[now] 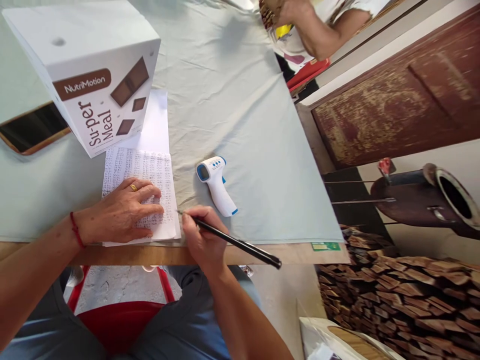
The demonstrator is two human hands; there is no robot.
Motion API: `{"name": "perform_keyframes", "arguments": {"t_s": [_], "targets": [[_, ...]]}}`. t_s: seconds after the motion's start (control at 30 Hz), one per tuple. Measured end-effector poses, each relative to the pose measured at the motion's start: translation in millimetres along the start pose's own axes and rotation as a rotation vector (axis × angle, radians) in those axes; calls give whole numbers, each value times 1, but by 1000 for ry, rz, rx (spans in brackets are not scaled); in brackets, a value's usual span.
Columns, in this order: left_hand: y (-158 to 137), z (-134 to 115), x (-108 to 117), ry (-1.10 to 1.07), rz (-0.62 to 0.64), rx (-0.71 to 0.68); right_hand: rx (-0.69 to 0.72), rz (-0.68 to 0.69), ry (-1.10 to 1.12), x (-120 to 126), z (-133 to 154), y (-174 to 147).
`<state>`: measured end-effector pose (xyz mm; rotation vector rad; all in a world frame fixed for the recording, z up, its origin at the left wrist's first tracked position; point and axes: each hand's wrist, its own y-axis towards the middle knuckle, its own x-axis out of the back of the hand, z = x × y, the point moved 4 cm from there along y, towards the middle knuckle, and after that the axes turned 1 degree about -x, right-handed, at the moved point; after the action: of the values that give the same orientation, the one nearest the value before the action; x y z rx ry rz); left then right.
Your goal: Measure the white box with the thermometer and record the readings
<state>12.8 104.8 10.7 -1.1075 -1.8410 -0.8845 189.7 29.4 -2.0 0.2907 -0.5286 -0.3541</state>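
My left hand (pixel 125 210) lies flat with fingers spread on a sheet of paper (pixel 138 162) covered in dense handwriting. Between the thumb and fingers of my right hand (pixel 205 237) is a black pen (pixel 243 243), its tip near the paper's right edge; whether it touches cannot be made out. A white and blue infrared thermometer (pixel 217 185) rests on the cloth beyond my right hand. Behind the writing, a white NutriMotion box (pixel 93 107) stands on the upper part of the paper.
A dark-screened phone (pixel 35 127) lies left of the box on the pale tablecloth (pixel 255 135). Across the table, another person's arm (pixel 318 37) shows at the top. Stacked firewood (pixel 401 295) and a dark metal cylinder (pixel 408 197) are at the right, off the table.
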Motion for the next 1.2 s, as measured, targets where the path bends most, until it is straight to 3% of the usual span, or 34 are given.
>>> {"name": "perform_keyframes", "arguments": {"t_s": [0.13,0.27,0.37,0.47,0.57,0.67,0.73,0.87,0.97,1.07,1.13,1.2], "targets": [[-3,4,7,25,-145,-40,141,0,-132,1,-15,24],[-19,9,36,102,-551,-11,211,137,-276,-12,-40,44],[-41,22,59,284,-899,149,298,216,-383,-24,-48,46],[-60,48,71,296,-1100,387,358,219,-462,-31,-52,44],[-65,83,73,59,-1108,572,363,184,-536,-33,-55,44],[-59,111,67,-329,-1044,634,394,157,-580,-32,-49,47],[-58,121,64,-455,-1060,697,380,96,-600,-24,-41,49],[-62,119,64,-466,-1188,779,66,-84,-774,6,-41,55],[-61,108,69,-440,-1265,727,-174,2,-814,17,-56,59],[-58,97,73,-481,-1368,583,-289,58,-587,15,-60,63],[-55,94,72,-555,-1400,534,-338,35,-255,9,-49,64],[-52,94,65,-645,-1350,586,-353,55,164,-2,-31,62]]}}
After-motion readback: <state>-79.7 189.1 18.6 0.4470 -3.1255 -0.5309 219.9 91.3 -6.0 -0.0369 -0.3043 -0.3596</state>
